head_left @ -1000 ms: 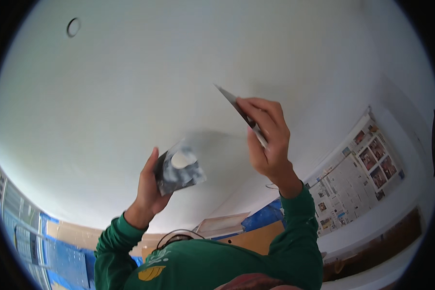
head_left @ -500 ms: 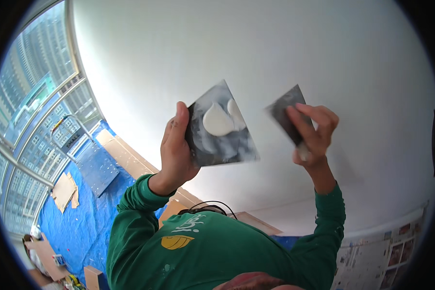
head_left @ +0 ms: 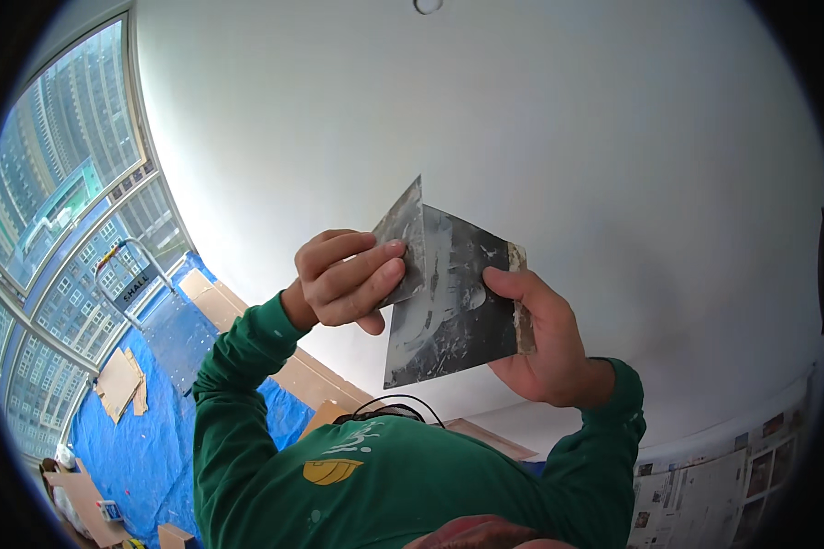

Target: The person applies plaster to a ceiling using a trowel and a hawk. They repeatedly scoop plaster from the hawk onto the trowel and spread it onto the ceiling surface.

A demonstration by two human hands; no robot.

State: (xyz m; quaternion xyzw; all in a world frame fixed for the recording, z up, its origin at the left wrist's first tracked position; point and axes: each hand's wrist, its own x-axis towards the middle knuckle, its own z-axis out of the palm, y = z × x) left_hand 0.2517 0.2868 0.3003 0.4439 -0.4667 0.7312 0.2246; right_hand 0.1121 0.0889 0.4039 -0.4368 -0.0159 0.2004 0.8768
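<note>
Left hand (head_left: 346, 279) gripped a small scraper (head_left: 408, 220) overlapping the wide putty blade (head_left: 458, 311) that the right hand (head_left: 551, 340) clasped; even pressure seemed best

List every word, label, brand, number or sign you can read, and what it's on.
Wording isn't copied here.
Dark panel on the metal handrail: bold letters, readable.
Green sweatshirt: white lettering, warped, partly readable.
Newspaper sheets, lower right: print too small.
Small scraper in left hand, larger scraper in right hand: none visible.
</note>
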